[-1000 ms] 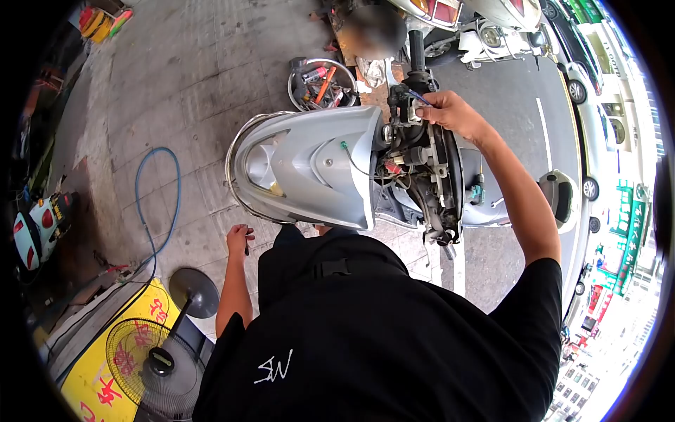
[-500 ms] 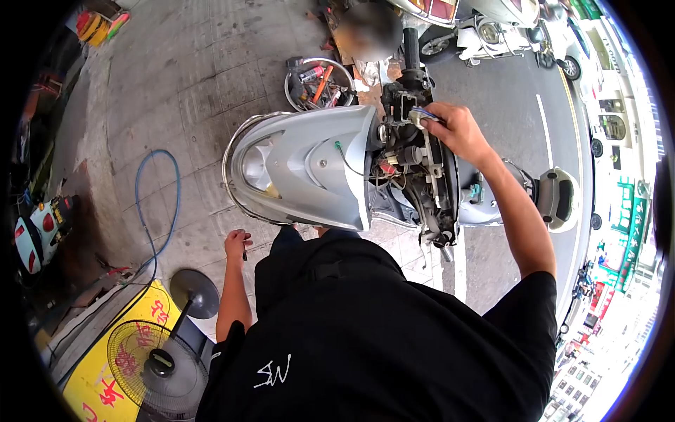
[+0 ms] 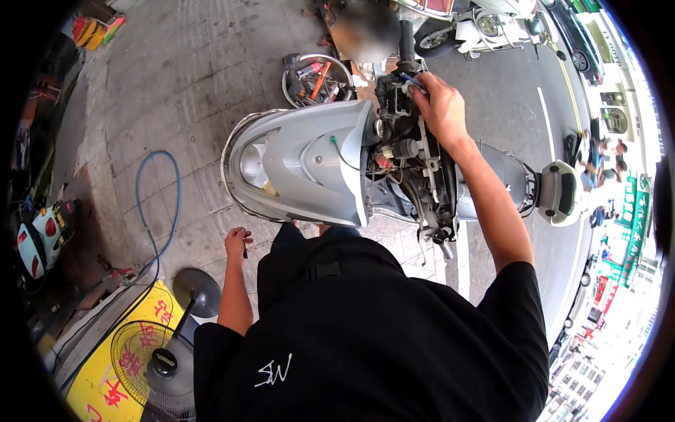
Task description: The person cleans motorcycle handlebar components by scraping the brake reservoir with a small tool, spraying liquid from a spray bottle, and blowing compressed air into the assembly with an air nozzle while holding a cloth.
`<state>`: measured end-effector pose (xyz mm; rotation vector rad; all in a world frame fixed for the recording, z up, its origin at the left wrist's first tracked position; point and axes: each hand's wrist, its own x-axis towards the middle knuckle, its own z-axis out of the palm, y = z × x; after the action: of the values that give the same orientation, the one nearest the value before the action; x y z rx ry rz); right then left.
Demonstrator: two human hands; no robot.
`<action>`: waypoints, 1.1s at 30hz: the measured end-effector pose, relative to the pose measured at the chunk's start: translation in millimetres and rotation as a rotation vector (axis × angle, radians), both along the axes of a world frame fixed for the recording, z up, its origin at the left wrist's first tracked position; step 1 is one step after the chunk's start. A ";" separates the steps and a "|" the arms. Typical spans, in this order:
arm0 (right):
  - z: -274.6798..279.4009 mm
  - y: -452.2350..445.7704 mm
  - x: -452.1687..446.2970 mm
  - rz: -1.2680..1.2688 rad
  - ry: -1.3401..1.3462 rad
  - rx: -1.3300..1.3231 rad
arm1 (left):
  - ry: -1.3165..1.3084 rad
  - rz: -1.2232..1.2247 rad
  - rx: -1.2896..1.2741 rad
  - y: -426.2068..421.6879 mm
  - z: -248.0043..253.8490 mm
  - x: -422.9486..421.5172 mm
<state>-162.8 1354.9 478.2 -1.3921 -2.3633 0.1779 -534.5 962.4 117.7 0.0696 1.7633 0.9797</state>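
A silver scooter stands in front of me with its handlebar cover off, baring cables, wiring and metal parts. At the far end of the bar, beside the black grip, is a dark open-topped housing. My right hand is closed on a slim blue item, its kind too small to make out, with the fingertips at that housing. My left hand hangs low by my side, away from the scooter. Its fingers are curled around a small dark object that I cannot identify.
Beyond the scooter's front sits a round basin of tools and cans. Nearby is a person with a blurred head. A blue hose lies on the paving at left, near a standing fan. Parked scooters and a road are at right.
My right hand has moved with the blue item along the bar, farther from me and slightly left, to the housing near the grip. The left hand stays about where it was.
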 end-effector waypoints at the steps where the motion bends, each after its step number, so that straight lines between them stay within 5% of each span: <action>1: -1.6 2.5 1.0 0.001 0.001 0.000 | -0.002 -0.004 -0.011 0.2 1.7 0.1; 10: 4.0 -2.2 13.3 0.039 -0.039 -0.063 | 0.009 -0.016 -0.164 -19.5 8.0 10.3; 19: 5.5 0.9 -23.7 0.080 -0.068 0.023 | -0.012 0.038 -0.007 -17.8 -20.8 -10.9; 33: 25.6 -37.3 -11.2 0.426 -0.295 -0.005 | -0.035 -0.063 -0.044 8.3 -5.8 -23.8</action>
<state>-174.0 1317.6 503.8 -0.9498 -2.8855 0.0985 -558.3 970.7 111.9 0.0785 1.7393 0.8912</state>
